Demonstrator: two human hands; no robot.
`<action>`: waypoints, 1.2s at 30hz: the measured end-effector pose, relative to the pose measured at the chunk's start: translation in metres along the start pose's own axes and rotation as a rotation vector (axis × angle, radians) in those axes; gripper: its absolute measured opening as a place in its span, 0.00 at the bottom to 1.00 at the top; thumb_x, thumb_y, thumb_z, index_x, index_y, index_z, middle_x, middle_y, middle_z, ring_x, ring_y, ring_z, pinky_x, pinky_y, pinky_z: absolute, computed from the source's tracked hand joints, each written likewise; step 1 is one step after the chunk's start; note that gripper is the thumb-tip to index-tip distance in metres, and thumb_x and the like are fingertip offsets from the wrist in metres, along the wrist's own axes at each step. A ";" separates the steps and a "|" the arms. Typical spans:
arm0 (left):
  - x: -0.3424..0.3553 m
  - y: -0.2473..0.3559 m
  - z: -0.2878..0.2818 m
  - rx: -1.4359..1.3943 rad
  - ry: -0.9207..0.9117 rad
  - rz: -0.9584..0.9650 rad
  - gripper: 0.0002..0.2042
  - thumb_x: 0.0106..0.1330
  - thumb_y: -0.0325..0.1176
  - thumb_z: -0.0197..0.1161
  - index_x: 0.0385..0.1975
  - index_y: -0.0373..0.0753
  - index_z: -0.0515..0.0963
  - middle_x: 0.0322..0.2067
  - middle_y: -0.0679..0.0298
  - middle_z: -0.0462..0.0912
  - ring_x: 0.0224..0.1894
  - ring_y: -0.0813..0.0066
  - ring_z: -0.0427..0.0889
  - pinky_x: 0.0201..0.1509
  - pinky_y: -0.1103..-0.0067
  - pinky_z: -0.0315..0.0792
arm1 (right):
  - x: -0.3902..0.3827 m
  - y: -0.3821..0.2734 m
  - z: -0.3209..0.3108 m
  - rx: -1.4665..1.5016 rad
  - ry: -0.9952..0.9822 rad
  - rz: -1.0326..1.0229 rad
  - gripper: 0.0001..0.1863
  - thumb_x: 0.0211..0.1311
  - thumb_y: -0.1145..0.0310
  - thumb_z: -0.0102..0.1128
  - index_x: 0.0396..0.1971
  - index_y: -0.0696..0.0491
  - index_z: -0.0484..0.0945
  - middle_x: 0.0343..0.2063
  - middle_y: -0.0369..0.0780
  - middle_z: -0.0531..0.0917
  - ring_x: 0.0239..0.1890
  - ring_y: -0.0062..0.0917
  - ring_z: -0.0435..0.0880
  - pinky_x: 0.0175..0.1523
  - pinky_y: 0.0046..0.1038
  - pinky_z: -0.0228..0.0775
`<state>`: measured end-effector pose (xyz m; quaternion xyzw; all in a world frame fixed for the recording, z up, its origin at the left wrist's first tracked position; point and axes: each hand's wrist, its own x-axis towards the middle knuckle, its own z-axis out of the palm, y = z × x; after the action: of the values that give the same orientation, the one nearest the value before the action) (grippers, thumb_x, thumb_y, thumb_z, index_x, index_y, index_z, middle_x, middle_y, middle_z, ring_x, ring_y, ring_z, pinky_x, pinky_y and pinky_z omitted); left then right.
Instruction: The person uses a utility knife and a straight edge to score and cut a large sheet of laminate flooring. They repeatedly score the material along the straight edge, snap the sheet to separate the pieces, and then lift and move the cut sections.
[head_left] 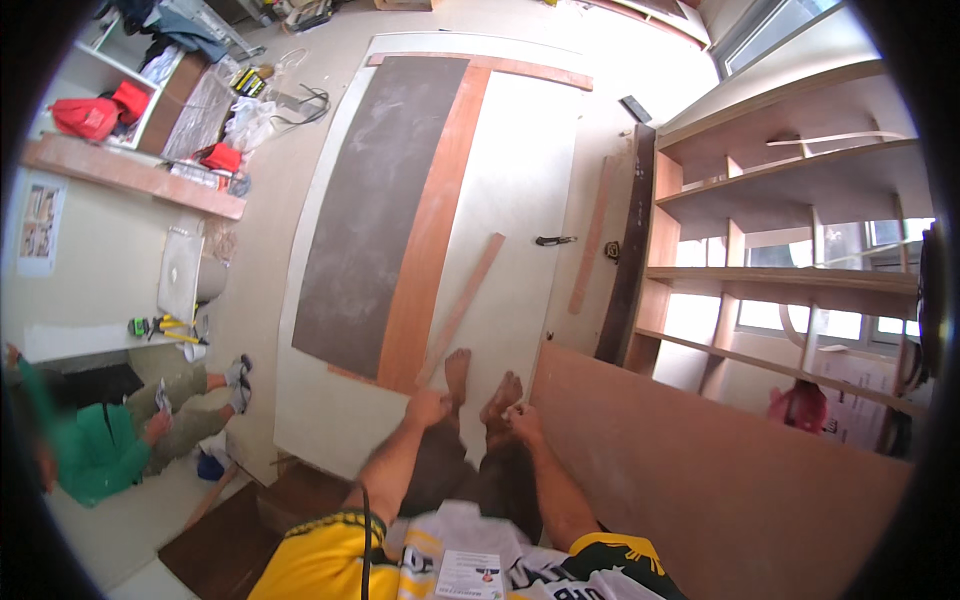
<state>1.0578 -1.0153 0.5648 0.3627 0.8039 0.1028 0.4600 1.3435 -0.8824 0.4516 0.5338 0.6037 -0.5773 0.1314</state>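
My left hand (pixel 428 407), fingers curled in, is in front of my left foot, near the close end of a reddish-brown wood strip (pixel 425 270). My right hand (pixel 522 422) is closed in a pinch above my right foot; whatever it may hold is too small to make out. Along the strip's left side lies a long dark grey sheet (pixel 375 200). Both lie on a large white board (pixel 520 170), and my bare feet are at its near end. A narrow wooden batten (pixel 468 300) rests slanted on the white board, close to my left hand.
A black-handled cutter (pixel 555 240) and a tape measure (pixel 613 250) lie to the right. A wooden shelf frame (pixel 780 270) and a brown panel (pixel 700 460) stand at my right. At the left, a person in green (pixel 105 445) sits by a bench.
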 end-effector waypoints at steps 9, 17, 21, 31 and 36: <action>0.038 -0.029 0.018 -0.060 0.109 -0.183 0.23 0.60 0.39 0.72 0.56 0.45 0.81 0.53 0.55 0.83 0.57 0.51 0.79 0.65 0.60 0.71 | 0.313 -0.048 0.231 0.188 -0.008 0.113 0.39 0.64 0.52 0.66 0.65 0.64 0.64 0.59 0.56 0.77 0.61 0.50 0.77 0.66 0.44 0.69; 0.070 -0.036 0.021 0.004 0.082 -0.294 0.22 0.57 0.38 0.74 0.53 0.46 0.82 0.49 0.59 0.85 0.53 0.54 0.82 0.61 0.63 0.74 | 0.439 -0.080 0.268 0.177 0.418 0.188 0.35 0.55 0.58 0.75 0.54 0.64 0.67 0.47 0.58 0.77 0.52 0.54 0.78 0.59 0.49 0.71; 0.064 -0.029 0.013 -0.032 0.065 -0.316 0.20 0.57 0.38 0.74 0.51 0.46 0.83 0.48 0.59 0.86 0.52 0.54 0.83 0.58 0.64 0.76 | 0.419 -0.092 0.245 0.201 0.448 0.147 0.31 0.56 0.62 0.71 0.51 0.64 0.67 0.45 0.56 0.77 0.50 0.51 0.79 0.57 0.46 0.70; 0.076 -0.020 0.016 0.012 0.001 -0.266 0.19 0.58 0.40 0.72 0.50 0.46 0.83 0.46 0.59 0.86 0.50 0.54 0.83 0.55 0.62 0.77 | 0.488 -0.039 0.016 0.102 1.090 0.007 0.26 0.62 0.65 0.59 0.53 0.69 0.66 0.47 0.58 0.75 0.51 0.54 0.77 0.58 0.47 0.69; 0.078 -0.016 0.015 0.065 -0.008 -0.322 0.19 0.59 0.40 0.72 0.50 0.47 0.83 0.45 0.60 0.86 0.50 0.55 0.82 0.55 0.62 0.77 | 0.516 -0.034 -0.078 0.079 0.954 0.056 0.28 0.63 0.64 0.63 0.53 0.72 0.69 0.49 0.61 0.78 0.54 0.54 0.80 0.60 0.46 0.73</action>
<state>1.0381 -0.9765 0.4965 0.2444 0.8526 0.0005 0.4619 1.1480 -0.5543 0.0940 0.7598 0.5595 -0.2869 -0.1652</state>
